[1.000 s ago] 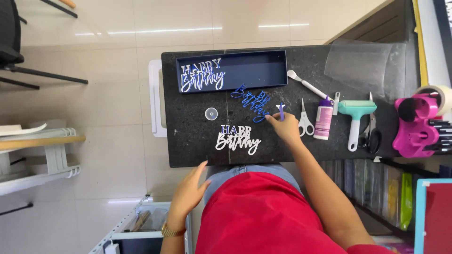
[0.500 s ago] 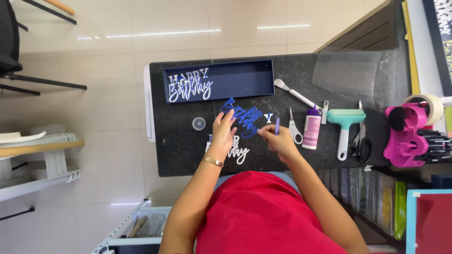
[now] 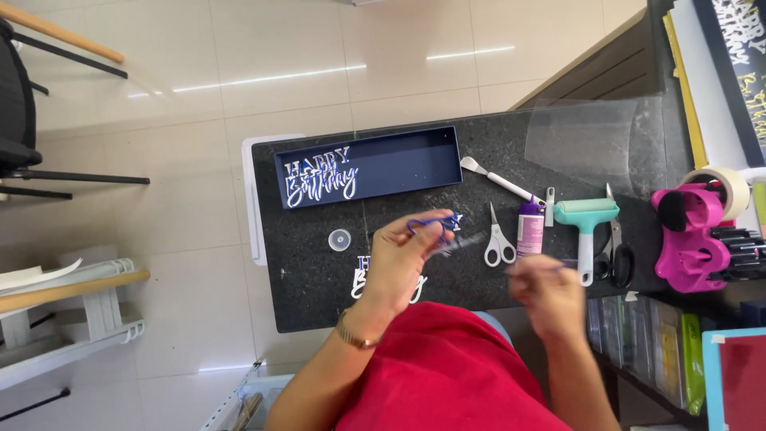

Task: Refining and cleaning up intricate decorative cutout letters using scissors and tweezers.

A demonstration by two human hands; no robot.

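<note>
Right hand: the right hand (image 3: 549, 289), nearest the body, was blurred; its fingers looked curled around something thin, but I cannot tell what, or how tightly.
Left hand: the left hand (image 3: 403, 259) was closed in a pinch on the blue cut-out lettering (image 3: 435, 224), raised just above the dark stone table (image 3: 307, 263).
White lettering: a white cut-out (image 3: 365, 275) lay flat on the table, partly hidden under the left hand.
Handling: the blue lettering looked light, thin and bendy, with slender script strokes that would likely snap or crease; it seemed best taken by the thicker joined letters near its middle, not by the loose tips.
Small cap: a clear round cap (image 3: 340, 239) sat to the left of the hand, apart from it.
Tools: scissors (image 3: 499, 239), a purple-capped glue bottle (image 3: 530, 227), a mint roller (image 3: 586, 223) and a second pair of scissors (image 3: 618, 251) lay in a row to the right.
Spatula: a white-handled spatula (image 3: 499, 179) lay slanted behind them.
Tray: the navy tray (image 3: 399, 164) at the far edge held finished white lettering (image 3: 321, 177).
Far right: a clear plastic sheet (image 3: 590, 140) and a pink tape dispenser (image 3: 694, 231).
</note>
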